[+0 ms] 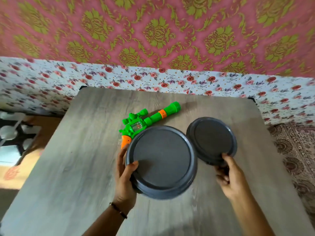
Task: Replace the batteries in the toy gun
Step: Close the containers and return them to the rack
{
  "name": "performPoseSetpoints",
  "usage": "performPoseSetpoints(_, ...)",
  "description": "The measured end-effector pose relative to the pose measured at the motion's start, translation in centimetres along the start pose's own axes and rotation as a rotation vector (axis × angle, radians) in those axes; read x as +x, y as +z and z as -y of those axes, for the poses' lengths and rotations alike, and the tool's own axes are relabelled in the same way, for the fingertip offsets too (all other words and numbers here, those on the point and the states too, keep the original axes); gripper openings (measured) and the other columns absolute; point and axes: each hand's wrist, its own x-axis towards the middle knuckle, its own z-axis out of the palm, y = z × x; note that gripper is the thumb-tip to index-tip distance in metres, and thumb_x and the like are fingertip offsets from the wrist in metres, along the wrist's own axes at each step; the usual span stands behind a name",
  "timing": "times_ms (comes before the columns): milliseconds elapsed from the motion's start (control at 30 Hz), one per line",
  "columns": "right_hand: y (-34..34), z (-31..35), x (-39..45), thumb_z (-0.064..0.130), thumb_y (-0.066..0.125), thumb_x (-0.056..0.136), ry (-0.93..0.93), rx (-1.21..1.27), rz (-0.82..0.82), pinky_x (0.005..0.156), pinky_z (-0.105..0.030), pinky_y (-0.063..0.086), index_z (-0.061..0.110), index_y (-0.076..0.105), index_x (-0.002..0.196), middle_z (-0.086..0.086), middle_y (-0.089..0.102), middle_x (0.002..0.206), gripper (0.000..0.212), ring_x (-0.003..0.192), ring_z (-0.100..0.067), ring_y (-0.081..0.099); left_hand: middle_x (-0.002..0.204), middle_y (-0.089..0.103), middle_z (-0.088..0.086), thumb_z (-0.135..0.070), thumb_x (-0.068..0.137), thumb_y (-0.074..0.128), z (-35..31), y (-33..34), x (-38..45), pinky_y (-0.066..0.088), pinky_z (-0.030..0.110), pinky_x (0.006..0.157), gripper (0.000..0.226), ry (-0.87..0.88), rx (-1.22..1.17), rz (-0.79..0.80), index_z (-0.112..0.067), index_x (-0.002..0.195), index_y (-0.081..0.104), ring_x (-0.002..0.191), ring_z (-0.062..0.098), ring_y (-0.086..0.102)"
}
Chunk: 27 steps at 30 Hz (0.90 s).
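Head view, looking down on a grey wood-grain table [71, 167], and both hands are busy, but not with the toy. The left hand [125, 174] grips the near-left rim of a large dark grey plate [162, 160], thumb over the top edge, fingers wrapped beneath. Over on the other side, the right hand [228, 174] pinches the near rim of a second, smaller-looking dark grey plate [212, 139], fingers curled under it. Both plates show bare surfaces, with no batteries or tools on them that I can see.

And the toy gun [146, 122]? It lies flat on the table beyond the large plate, green body, orange grip and orange band, barrel aimed away toward the far right. Its grip end sits just beside the left hand's fingertips, partly hidden behind the large plate's rim; whether they touch I cannot tell. The right hand is well apart from it.

So where does the task stand? By my reading, barely started: the gun looks closed and untouched, no battery cover off, no cells in view. Opening the compartment, swapping the batteries and closing it all seem left to do. The picture is a little blurred.
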Motion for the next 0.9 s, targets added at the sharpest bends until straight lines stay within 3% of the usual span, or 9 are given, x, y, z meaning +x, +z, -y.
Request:
performPoseSetpoints(133, -0.2, -1.6, -1.9, 0.022, 0.054, 0.091, 0.056, -0.054, 0.022, 0.025, -0.012, 0.015, 0.009, 0.046, 0.067, -0.004, 0.051, 0.042, 0.028, 0.023, -0.003, 0.025, 0.129, 0.057, 0.009, -0.014, 0.070, 0.054, -1.3, -1.8, -2.0, 0.042, 0.053, 0.097, 0.062, 0.000, 0.031, -0.115, -0.015, 0.132, 0.048, 0.116, 0.026, 0.053)
performPoseSetpoints(233, -0.1, -2.2, -2.6, 0.021, 0.056, 0.089, 0.076, -0.122, 0.068, 0.027, -0.012, 0.018, 0.005, 0.050, 0.073, -0.013, 0.052, 0.049, 0.024, 0.023, -0.006, 0.024, 0.116, 0.064, 0.012, -0.008, 0.080, 0.050, -1.7, -3.1, -3.5, 0.054, 0.037, 0.081, 0.045, 0.032, 0.039, -0.205, -0.013, 0.124, 0.057, 0.107, 0.029, 0.057)
performPoseSetpoints(333, 0.4, -2.1, -2.8, 0.019, 0.057, 0.088, 0.055, -0.196, 0.112, 0.030, -0.012, 0.017, 0.004, 0.051, 0.074, -0.013, 0.052, 0.049, 0.021, 0.024, -0.006, 0.025, 0.100, 0.067, 0.012, -0.010, 0.080, 0.050, -2.1, -4.1, -4.4, 0.057, 0.027, 0.063, 0.033, 0.007, 0.042, -0.278, -0.014, 0.108, 0.066, 0.096, 0.030, 0.058)
performPoseSetpoints(533, 1.6, -1.2, -2.4, 0.015, 0.057, 0.088, 0.023, -0.200, 0.198, 0.030, -0.010, 0.018, 0.006, 0.047, 0.070, -0.015, 0.052, 0.051, 0.023, 0.024, -0.006, 0.025, 0.100, 0.070, 0.007, -0.014, 0.079, 0.053, -5.0, -4.4, -4.1, 0.055, 0.033, 0.067, 0.032, 0.076, 0.100, -0.291, -0.015, 0.109, 0.066, 0.094, 0.026, 0.062)
performPoseSetpoints(700, 3.3, -1.8, -2.3, 0.017, 0.056, 0.089, 0.078, -0.212, 0.272, 0.030, -0.013, 0.020, 0.004, 0.046, 0.071, -0.017, 0.054, 0.055, 0.026, 0.025, -0.007, 0.026, 0.110, 0.064, 0.016, -0.021, 0.075, 0.055, -7.5, -4.5, -3.5, 0.050, 0.046, 0.078, 0.040, 0.105, 0.093, -0.333, -0.014, 0.114, 0.063, 0.100, 0.032, 0.059)
performPoseSetpoints(900, 6.3, -3.4, -3.5, 0.016, 0.054, 0.091, 0.077, -0.206, 0.369, 0.032, -0.014, 0.017, 0.006, 0.044, 0.071, -0.019, 0.054, 0.058, 0.024, 0.028, -0.007, 0.024, 0.090, 0.065, 0.002, -0.015, 0.091, 0.046, -9.1, -5.9, -1.5, 0.055, 0.026, 0.054, 0.019, 0.130, 0.029, -0.445, -0.022, 0.096, 0.063, 0.084, 0.021, 0.060)
